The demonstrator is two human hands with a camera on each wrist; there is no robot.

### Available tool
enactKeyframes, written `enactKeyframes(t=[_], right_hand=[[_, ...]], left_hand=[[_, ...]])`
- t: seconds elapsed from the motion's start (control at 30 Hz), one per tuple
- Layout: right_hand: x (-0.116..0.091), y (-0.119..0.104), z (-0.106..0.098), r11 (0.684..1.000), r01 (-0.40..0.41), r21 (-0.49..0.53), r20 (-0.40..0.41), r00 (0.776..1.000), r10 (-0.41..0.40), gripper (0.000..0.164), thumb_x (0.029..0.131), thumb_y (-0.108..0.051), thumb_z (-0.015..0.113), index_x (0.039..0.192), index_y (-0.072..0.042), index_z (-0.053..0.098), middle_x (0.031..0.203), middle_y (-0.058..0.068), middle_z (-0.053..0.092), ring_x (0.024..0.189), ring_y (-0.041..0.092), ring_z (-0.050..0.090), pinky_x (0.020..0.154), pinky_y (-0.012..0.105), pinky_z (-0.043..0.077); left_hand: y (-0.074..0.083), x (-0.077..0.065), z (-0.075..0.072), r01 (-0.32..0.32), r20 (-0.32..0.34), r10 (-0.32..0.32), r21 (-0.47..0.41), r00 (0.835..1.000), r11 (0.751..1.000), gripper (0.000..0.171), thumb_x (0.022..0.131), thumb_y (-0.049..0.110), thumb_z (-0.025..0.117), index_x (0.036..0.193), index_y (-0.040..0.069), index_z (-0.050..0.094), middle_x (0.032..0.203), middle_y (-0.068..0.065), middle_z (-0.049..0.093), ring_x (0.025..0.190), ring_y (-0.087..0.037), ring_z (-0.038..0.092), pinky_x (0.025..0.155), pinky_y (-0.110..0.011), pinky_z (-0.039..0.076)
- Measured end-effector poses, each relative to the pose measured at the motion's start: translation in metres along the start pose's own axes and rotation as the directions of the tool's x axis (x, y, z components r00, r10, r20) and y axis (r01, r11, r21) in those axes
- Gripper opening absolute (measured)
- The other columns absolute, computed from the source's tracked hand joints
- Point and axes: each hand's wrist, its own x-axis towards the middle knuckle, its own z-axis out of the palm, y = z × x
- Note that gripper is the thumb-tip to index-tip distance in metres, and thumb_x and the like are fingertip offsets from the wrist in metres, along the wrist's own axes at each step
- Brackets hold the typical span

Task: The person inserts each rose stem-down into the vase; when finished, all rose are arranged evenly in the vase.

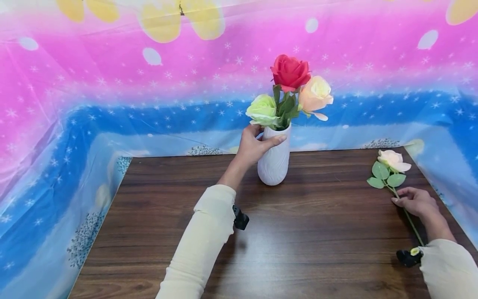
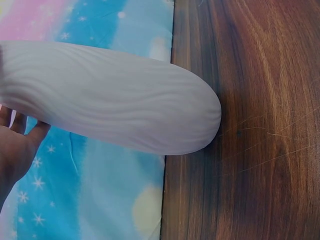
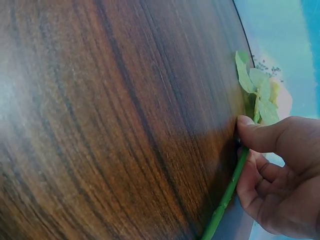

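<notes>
A white vase (image 1: 274, 166) with wavy grooves stands on the table near its back edge. It holds a red rose (image 1: 290, 73), a peach rose (image 1: 316, 94) and a pale green rose (image 1: 262, 109). My left hand (image 1: 254, 145) grips the vase near its rim, thumb across the front; the left wrist view shows the grooved vase side (image 2: 125, 100) with the fingers at its upper end. Over at the right, my right hand (image 1: 418, 203) pinches the green stem (image 3: 227, 192) of a pale pink rose (image 1: 393, 160) between thumb and fingers. Its leaves and bloom point toward the back.
The brown wooden table (image 1: 317, 232) ends at the back and right against a pink and blue patterned cloth (image 1: 186, 91), which hangs around it. A small black camera (image 1: 240, 218) sits on the left wrist, another camera (image 1: 408, 257) on the right.
</notes>
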Motion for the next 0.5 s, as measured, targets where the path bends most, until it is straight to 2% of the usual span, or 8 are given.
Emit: enactKeyframes(t=[0.23, 0.5], right_hand=[[0.0008, -0.0034, 0.0067, 0.999, 0.033, 0.035, -0.020, 0.999, -0.033, 0.035, 0.098, -0.017, 0.064, 0.120, 0.009, 0.057, 0.084, 0.011, 0.063, 0.075, 0.024, 0.051, 0.060, 0.029, 0.041], [-0.0010, -0.0069, 0.0085, 0.996, 0.060, 0.073, 0.007, 0.998, -0.060, 0.041, 0.100, -0.022, 0.061, 0.125, 0.010, 0.056, 0.079, 0.001, 0.065, 0.073, 0.017, 0.051, 0.059, 0.028, 0.042]], left_hand=[[0.0011, -0.0009, 0.0000, 0.000, -0.002, 0.000, 0.007, 1.000, 1.000, 0.058, 0.089, 0.020, 0.080, 0.141, 0.011, 0.056, 0.143, -0.010, 0.060, 0.133, -0.029, 0.059, 0.114, -0.051, 0.046], [0.0017, -0.0002, 0.0003, -0.007, 0.001, 0.007, -0.002, 1.000, 1.000, 0.058, 0.089, 0.019, 0.079, 0.141, 0.011, 0.056, 0.143, -0.010, 0.060, 0.133, -0.027, 0.059, 0.115, -0.051, 0.046]])
